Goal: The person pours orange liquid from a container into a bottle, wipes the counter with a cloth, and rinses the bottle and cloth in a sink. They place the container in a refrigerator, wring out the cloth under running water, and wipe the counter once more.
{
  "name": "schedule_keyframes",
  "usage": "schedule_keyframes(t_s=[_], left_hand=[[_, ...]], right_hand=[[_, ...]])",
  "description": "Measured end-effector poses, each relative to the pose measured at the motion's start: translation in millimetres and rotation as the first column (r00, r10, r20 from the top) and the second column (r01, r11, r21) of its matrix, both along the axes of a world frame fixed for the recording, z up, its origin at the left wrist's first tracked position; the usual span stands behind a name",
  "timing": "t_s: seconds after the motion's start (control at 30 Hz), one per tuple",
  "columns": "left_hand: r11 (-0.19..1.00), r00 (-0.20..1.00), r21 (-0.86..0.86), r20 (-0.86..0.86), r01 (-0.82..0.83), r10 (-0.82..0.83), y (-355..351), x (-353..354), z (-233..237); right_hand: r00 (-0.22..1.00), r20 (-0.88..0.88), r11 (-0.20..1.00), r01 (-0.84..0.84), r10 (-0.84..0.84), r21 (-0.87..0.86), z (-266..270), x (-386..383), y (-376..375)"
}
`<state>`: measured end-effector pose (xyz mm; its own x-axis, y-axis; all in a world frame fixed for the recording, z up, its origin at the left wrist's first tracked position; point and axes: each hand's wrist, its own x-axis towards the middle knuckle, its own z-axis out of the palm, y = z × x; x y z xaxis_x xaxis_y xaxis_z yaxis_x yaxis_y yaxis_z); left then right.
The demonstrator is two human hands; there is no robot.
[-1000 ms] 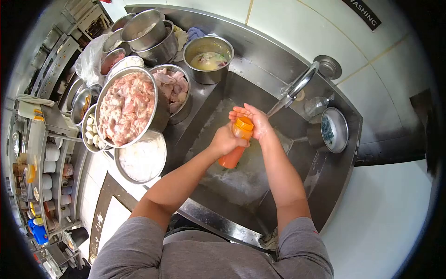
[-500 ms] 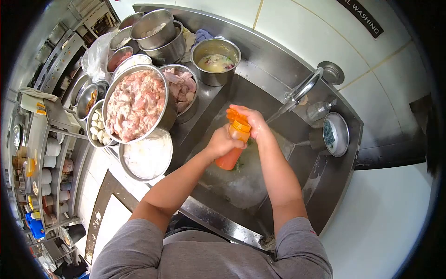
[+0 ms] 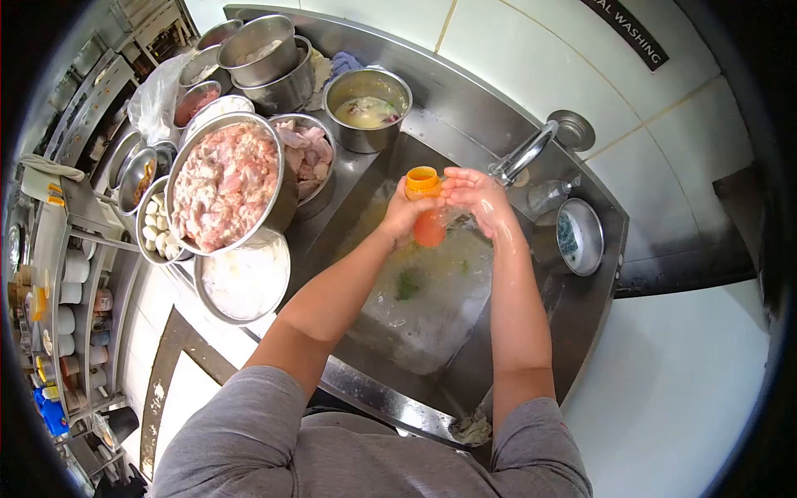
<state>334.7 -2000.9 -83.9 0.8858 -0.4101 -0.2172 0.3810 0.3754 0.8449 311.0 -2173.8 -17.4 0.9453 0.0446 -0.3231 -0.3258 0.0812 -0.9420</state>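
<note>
An orange bottle (image 3: 429,226) with an open neck at the top is over the sink basin, and my left hand (image 3: 404,212) is wrapped round its upper part. Close beside the neck, my right hand (image 3: 480,199) is turned palm up with its fingers apart, wet, below the faucet (image 3: 531,153). Its fingertips reach the bottle's side; no object shows in the palm. Cloudy water (image 3: 432,307) with green bits lies in the basin beneath both hands.
Left of the sink stand a large bowl of raw meat (image 3: 224,187), a bowl of white powder (image 3: 242,278) and several metal pots. A pot with yellowish liquid (image 3: 368,112) is on the sink ledge. On the right ledge sits a bowl with a green scrubber (image 3: 579,236).
The bottle has moved up toward the faucet and stands more upright. My right hand has left its top and turned palm up. The orange piece above the neck no longer shows.
</note>
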Motion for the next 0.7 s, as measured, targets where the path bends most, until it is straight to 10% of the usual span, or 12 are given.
schedule_keyframes(t_s=[0.07, 0.27, 0.33, 0.47, 0.7], left_hand=[[0.999, 0.999, -0.032, -0.034, 0.011, -0.012, -7, 1, 5], [0.988, 0.996, -0.13, -0.019, -0.085, 0.083, -23, 9, 2], [0.955, 0.967, -0.266, -0.246, -0.129, 0.062, -21, 19, -2], [0.985, 0.973, -0.067, -0.18, -0.157, 0.143, -22, 13, 20], [0.964, 0.828, 0.138, 0.493, 0.229, -0.268, -39, -6, 38]], right_hand=[[0.987, 0.148, 0.905, 0.005, 0.064, -0.425, -2, -6, 4], [0.979, 0.202, 0.852, 0.129, -0.027, -0.508, -38, -8, 39], [0.942, 0.321, 0.818, 0.262, -0.101, -0.512, -45, -6, 48], [0.895, 0.37, 0.752, 0.421, -0.251, -0.508, -44, -13, 67], [0.7, 0.33, 0.773, 0.586, -0.634, 0.243, -47, -59, 72]])
